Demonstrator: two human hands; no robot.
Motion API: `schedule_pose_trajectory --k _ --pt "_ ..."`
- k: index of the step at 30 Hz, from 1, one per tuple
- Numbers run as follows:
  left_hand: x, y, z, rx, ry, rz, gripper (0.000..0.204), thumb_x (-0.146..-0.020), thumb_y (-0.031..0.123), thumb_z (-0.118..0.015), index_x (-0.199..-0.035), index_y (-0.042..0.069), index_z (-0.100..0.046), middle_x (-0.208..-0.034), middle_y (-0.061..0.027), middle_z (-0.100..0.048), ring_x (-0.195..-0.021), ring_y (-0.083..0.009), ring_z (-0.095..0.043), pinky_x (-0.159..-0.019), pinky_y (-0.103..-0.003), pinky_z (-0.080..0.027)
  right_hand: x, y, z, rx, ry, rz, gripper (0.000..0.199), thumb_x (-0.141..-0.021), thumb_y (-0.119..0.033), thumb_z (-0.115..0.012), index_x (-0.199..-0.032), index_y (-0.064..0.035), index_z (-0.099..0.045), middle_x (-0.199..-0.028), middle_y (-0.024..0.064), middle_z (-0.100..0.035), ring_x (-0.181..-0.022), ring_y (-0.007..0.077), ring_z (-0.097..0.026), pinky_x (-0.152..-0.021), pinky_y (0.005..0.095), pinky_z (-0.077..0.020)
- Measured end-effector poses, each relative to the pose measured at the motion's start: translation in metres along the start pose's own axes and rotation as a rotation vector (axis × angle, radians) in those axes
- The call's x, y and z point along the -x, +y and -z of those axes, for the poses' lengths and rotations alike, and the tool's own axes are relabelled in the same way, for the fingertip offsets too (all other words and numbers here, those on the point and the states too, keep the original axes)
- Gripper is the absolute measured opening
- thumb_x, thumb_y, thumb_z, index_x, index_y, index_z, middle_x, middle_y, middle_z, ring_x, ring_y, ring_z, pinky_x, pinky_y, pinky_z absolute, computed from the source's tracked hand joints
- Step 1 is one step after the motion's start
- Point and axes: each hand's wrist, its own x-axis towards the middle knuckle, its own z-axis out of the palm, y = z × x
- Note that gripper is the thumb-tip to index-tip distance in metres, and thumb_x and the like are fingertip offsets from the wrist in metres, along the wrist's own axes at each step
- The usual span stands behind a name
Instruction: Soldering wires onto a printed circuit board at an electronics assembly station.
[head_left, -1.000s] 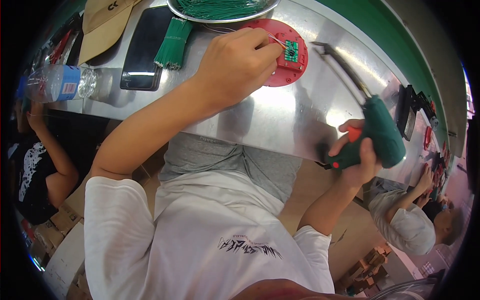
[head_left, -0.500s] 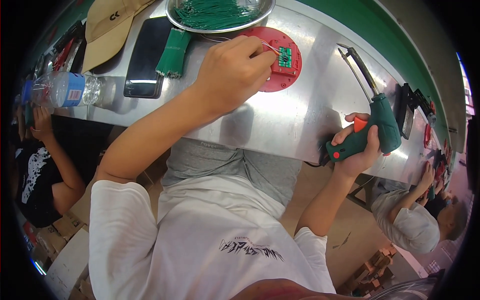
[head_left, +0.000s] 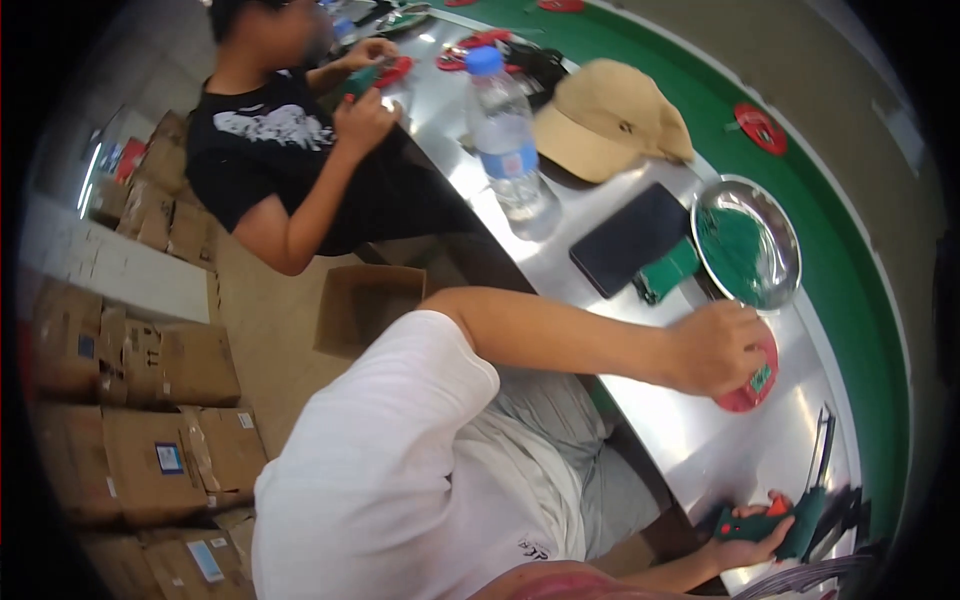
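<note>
My left hand (head_left: 715,350) is closed over the far-left part of a round red plastic disc (head_left: 741,402) on the metal bench. Whatever its fingers pinch is hidden. A small green circuit board (head_left: 761,378) shows on the disc beside the fingers. My right hand (head_left: 752,540) grips a dark green soldering gun (head_left: 797,538) near the bench's front edge. One finger lies by its orange-red trigger (head_left: 777,505), and the long thin tip (head_left: 823,445) points away from me, apart from the disc.
Beyond the left hand stands a steel bowl (head_left: 797,247) of green wires. A green bundle (head_left: 672,268), black phone (head_left: 630,238), water bottle (head_left: 505,150) and tan cap (head_left: 605,118) lie along the bench. At left a co-worker (head_left: 270,150) sits near stacked cartons (head_left: 150,460).
The view has swung to the left, so the bench now runs diagonally and the co-worker and cartons show more. My left hand remains at the disc, my right on the soldering gun.
</note>
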Motion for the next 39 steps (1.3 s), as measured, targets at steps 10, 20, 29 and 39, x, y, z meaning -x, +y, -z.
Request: schedule_pose_trajectory --k 10,20,29,39 --pt "-0.009 -0.003 0.013 0.111 -0.143 0.111 0.042 -0.072 0.019 -0.075 -0.111 0.007 -0.065 -0.103 -0.0110 -0.062 -0.098 -0.0305 -0.057 -0.085 -0.041 -0.046 0.007 -0.001 -0.014 -0.048 0.093 0.058 0.044 -0.103 -0.042 -0.041 -0.100 -0.0010 -0.059 -0.051 0.0026 -0.047 -0.041 0.0120 -0.041 -0.042 0.0238 -0.0368" --pt "-0.078 -0.020 -0.008 0.147 -0.981 -0.127 0.055 -0.073 0.032 -0.072 -0.124 0.014 -0.062 -0.114 -0.0151 -0.063 -0.118 -0.0345 -0.048 -0.098 -0.048 -0.034 0.007 -0.010 -0.016 -0.121 0.142 0.162 0.038 -0.103 -0.032 -0.040 -0.101 0.0034 -0.054 -0.090 0.0146 -0.060 -0.046 0.0142 -0.053 -0.040 0.0268 -0.0438" --pt "-0.184 -0.195 -0.132 -0.514 -0.656 0.491 0.069 -0.082 0.054 -0.066 -0.130 0.005 -0.060 -0.133 -0.0213 -0.058 -0.126 -0.0413 -0.050 -0.101 -0.057 -0.041 0.005 -0.015 -0.009 -0.246 0.255 0.113 0.036 -0.102 -0.032 -0.042 -0.103 0.0026 -0.053 -0.092 0.0146 -0.059 -0.047 0.0136 -0.053 -0.041 0.0270 -0.0438" --pt "-0.189 -0.272 -0.166 -0.268 -0.670 0.949 0.055 -0.093 0.047 -0.058 -0.134 0.012 -0.061 -0.145 -0.0147 -0.053 -0.136 -0.0440 -0.044 -0.107 -0.052 -0.038 0.010 -0.014 -0.007 -0.267 0.371 0.111 0.031 -0.099 -0.027 -0.047 -0.110 0.0014 -0.052 -0.088 0.0137 -0.060 -0.043 0.0160 -0.053 -0.039 0.0272 -0.0432"
